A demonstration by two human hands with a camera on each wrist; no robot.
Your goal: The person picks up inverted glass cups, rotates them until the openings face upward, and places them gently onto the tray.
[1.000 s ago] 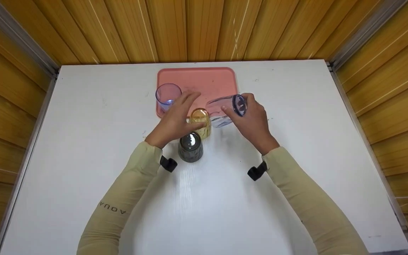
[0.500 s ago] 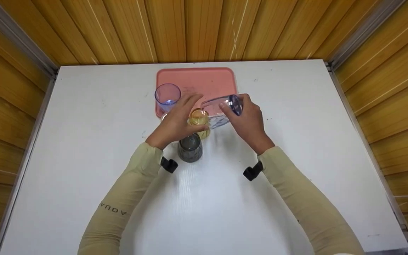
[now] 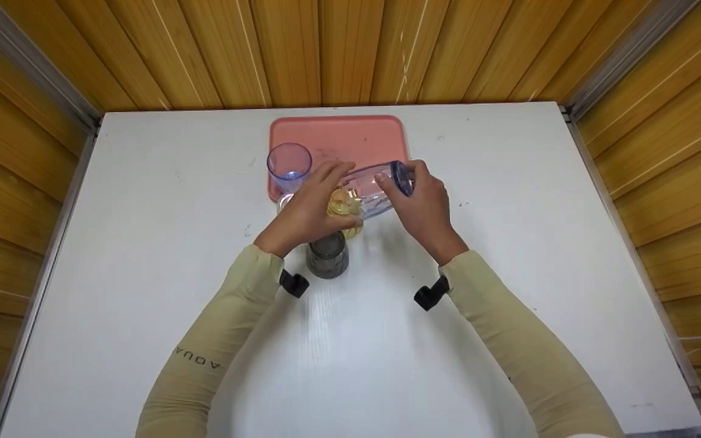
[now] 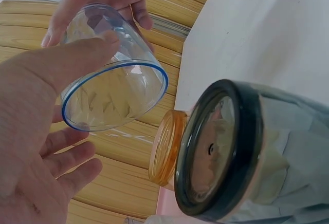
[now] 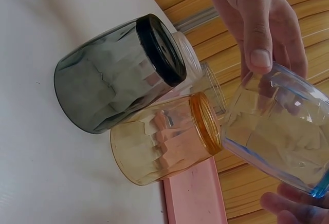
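Observation:
My right hand [image 3: 426, 201] grips a clear cup with a blue rim [image 3: 370, 185], tilted on its side with its mouth towards my left hand. It hangs just above an upright amber cup [image 3: 343, 210]. My left hand [image 3: 311, 207] reaches in from the left. Its thumb [image 4: 92, 49] lies on the clear cup [image 4: 113, 95] near the rim, while its other fingers [image 4: 67, 165] hang relaxed below, apart from the cup. A dark grey cup [image 3: 327, 255] stands right in front of the amber one; in the right wrist view the two [image 5: 113, 80] [image 5: 164, 147] are side by side.
A pink tray [image 3: 362, 137] lies at the back of the white table [image 3: 143, 274], with a purple cup [image 3: 289, 163] upright on its left edge. Another clear glass [image 5: 191, 54] stands behind the dark cup. Wooden walls close in the table on three sides.
My right hand has carried the tilted clear cup leftwards until it is over the amber cup. My left hand has shifted up and met the cup at its rim.

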